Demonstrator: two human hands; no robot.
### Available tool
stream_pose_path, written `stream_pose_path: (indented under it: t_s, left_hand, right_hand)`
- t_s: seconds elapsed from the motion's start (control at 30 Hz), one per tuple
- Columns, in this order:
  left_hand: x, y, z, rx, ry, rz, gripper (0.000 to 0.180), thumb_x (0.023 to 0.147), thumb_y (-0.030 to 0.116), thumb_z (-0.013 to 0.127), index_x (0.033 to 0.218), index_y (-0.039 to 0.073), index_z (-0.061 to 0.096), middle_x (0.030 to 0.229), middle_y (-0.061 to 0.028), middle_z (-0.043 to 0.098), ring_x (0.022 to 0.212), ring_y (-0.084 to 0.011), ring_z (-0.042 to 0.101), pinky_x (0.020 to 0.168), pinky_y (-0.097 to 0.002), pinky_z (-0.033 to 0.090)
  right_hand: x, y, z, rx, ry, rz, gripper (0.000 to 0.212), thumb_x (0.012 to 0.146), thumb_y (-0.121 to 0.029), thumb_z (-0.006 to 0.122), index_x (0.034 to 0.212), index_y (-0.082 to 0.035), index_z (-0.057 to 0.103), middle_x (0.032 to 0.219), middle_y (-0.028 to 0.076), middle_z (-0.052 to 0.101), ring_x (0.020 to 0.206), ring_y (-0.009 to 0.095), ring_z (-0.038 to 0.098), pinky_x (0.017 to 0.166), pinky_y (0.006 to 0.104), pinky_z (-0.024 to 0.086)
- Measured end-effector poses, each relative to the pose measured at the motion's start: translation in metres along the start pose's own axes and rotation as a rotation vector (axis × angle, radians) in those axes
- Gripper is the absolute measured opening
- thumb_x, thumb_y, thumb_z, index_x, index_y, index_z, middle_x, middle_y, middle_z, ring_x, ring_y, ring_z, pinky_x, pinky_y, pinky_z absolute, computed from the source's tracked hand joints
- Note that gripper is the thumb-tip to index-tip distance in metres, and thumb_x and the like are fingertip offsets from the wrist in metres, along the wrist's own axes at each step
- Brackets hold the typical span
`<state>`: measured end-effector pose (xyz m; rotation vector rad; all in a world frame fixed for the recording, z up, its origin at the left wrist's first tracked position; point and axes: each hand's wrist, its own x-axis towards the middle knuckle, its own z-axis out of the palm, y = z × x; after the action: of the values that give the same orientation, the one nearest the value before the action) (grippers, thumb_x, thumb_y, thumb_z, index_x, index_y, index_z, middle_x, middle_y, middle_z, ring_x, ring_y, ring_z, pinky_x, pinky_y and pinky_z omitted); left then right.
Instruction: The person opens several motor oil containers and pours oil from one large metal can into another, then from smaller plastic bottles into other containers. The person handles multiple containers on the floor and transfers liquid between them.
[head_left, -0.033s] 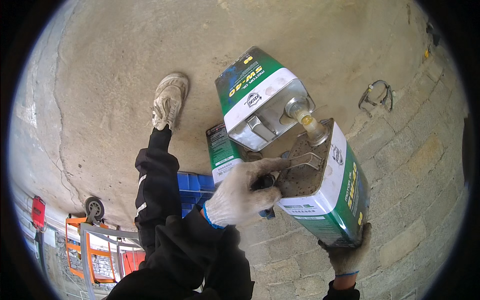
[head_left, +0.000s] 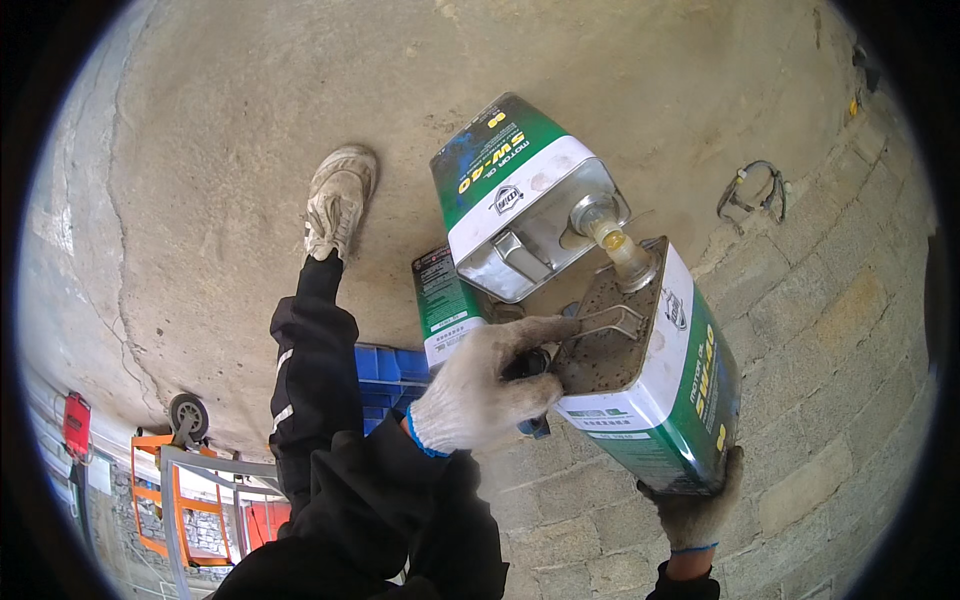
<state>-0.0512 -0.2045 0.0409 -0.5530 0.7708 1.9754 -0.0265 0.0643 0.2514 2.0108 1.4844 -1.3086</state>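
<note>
A white, green and silver motor oil can point(head_left: 655, 390) is held tilted, its dirty top facing up and left. My left hand point(head_left: 490, 385), in a pale knitted glove, is closed with its fingers at the can's wire handle point(head_left: 612, 320). A black rounded thing point(head_left: 527, 365) shows between its thumb and fingers; whether it is held I cannot tell. My gloved right hand point(head_left: 700, 500) grips the can's bottom edge from below. A clear, yellowish spout piece point(head_left: 615, 240) joins this can's opening to that of a second oil can point(head_left: 530, 190), tipped beyond it.
Behind the second can stands another green and white can point(head_left: 445, 300). A blue plastic crate point(head_left: 385, 375) is beside my leg and shoe point(head_left: 340, 200). A cable loop point(head_left: 755, 190) lies by the block paving point(head_left: 790, 330). An orange and grey wheeled frame point(head_left: 185, 490) stands lower left.
</note>
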Motion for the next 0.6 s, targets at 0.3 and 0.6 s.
stream_pose_path:
  t_s: [0.3,0.6]
  left_hand:
    - [0.002,-0.007,-0.005,0.029,0.003,-0.035,0.059,0.083,0.006,0.066,0.139,-0.012,0.055,0.086,-0.012,0.071,0.074,-0.0103,0.063,0.072,-0.0279,0.055]
    - [0.003,-0.016,-0.004,-0.021,0.03,0.002,0.059,0.082,0.006,0.064,0.138,-0.01,0.057,0.091,-0.0092,0.068,0.073,-0.0092,0.059,0.068,-0.0267,0.051]
  right_hand:
    - [-0.008,-0.002,0.014,-0.055,0.089,-0.1,0.088,0.091,-0.077,0.043,0.156,-0.019,0.037,0.148,0.015,0.048,0.13,0.041,0.05,0.088,0.0652,0.043]
    - [-0.02,-0.002,0.005,-0.115,0.218,-0.222,0.09,0.091,-0.078,0.043,0.157,-0.018,0.034,0.153,0.014,0.047,0.128,0.042,0.053,0.077,0.0641,0.05]
